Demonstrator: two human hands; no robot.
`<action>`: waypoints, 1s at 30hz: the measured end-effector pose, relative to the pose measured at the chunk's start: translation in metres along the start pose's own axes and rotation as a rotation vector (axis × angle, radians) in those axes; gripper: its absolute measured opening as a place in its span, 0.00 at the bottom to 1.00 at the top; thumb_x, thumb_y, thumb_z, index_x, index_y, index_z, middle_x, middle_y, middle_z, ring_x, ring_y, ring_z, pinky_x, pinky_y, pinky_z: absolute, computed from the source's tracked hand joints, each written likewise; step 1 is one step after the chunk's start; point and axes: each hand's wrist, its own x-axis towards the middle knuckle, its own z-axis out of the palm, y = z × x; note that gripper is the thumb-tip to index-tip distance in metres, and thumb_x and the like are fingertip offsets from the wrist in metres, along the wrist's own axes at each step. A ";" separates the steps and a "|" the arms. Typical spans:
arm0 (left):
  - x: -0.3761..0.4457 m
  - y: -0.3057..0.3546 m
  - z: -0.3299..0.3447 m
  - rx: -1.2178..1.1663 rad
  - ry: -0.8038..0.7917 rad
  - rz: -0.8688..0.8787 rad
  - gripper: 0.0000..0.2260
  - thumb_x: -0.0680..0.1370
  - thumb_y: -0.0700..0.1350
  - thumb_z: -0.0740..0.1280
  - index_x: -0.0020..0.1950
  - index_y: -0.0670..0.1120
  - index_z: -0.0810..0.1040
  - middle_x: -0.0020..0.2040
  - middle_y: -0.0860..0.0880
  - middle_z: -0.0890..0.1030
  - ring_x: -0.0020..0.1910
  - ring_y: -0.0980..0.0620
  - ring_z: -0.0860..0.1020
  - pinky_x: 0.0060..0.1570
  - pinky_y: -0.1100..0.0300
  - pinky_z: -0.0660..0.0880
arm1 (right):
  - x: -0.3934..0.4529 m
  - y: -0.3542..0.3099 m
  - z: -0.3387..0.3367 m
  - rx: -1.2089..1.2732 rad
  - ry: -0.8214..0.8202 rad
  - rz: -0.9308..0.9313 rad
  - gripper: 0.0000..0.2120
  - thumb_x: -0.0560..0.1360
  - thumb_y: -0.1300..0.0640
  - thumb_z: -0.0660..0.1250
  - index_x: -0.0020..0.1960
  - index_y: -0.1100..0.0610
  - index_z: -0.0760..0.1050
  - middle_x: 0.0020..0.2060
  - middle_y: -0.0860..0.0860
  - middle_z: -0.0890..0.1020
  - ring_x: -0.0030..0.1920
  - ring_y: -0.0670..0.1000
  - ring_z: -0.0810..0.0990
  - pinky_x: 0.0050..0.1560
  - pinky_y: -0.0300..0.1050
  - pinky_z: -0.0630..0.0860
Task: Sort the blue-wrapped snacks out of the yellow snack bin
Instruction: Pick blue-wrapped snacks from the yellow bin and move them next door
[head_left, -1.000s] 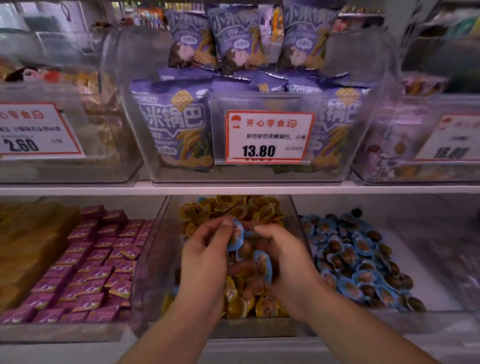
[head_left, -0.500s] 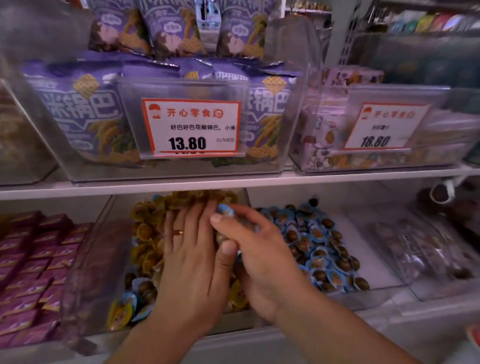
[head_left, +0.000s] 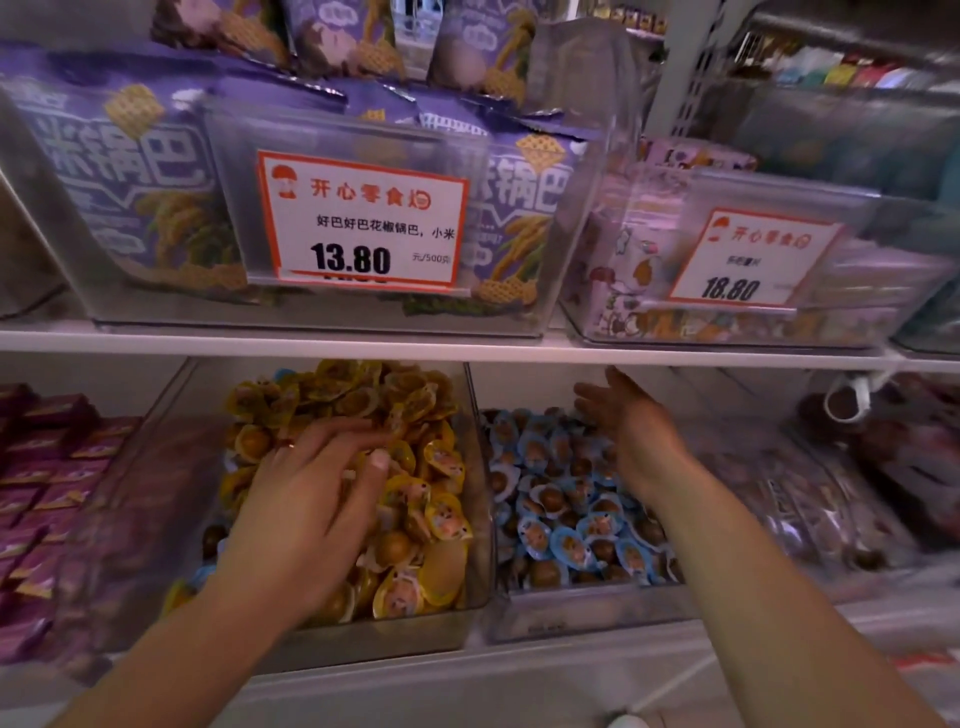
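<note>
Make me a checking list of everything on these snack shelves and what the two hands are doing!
Surface: white lower shelf holding clear bins; upper shelf board above.
Job's things: yellow snack bin full of yellow-wrapped snacks; a few blue-wrapped snacks remain at its front left. The neighbouring bin holds the blue pile.
Clutter: purple packets at left; purple bags above; price tags 13.80 and 18.80.
Hands: left hand rests on the yellow snacks, fingers spread; right hand open above the blue pile, holding nothing.
Cables: nothing seen.
Surroundings: more shop bins at right, blurred.
</note>
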 end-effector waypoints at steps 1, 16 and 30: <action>0.001 -0.003 -0.005 0.022 0.007 0.005 0.19 0.80 0.57 0.55 0.59 0.52 0.81 0.61 0.54 0.78 0.58 0.50 0.78 0.58 0.44 0.74 | 0.006 -0.001 -0.004 -0.019 0.039 0.003 0.21 0.82 0.43 0.56 0.53 0.57 0.81 0.57 0.56 0.82 0.52 0.54 0.80 0.45 0.47 0.74; -0.036 -0.075 -0.098 0.218 0.136 -0.223 0.19 0.73 0.49 0.63 0.64 0.47 0.77 0.62 0.44 0.76 0.58 0.40 0.77 0.57 0.46 0.75 | -0.103 0.002 0.119 -0.803 -0.269 -0.973 0.15 0.74 0.45 0.59 0.53 0.44 0.81 0.40 0.36 0.82 0.42 0.37 0.79 0.43 0.26 0.70; -0.037 -0.108 -0.107 0.080 0.058 -0.198 0.26 0.74 0.64 0.63 0.69 0.56 0.70 0.61 0.53 0.75 0.58 0.51 0.76 0.56 0.54 0.75 | -0.020 0.051 0.269 -1.726 -0.531 -1.019 0.30 0.75 0.36 0.60 0.75 0.44 0.63 0.73 0.50 0.68 0.70 0.58 0.67 0.67 0.56 0.66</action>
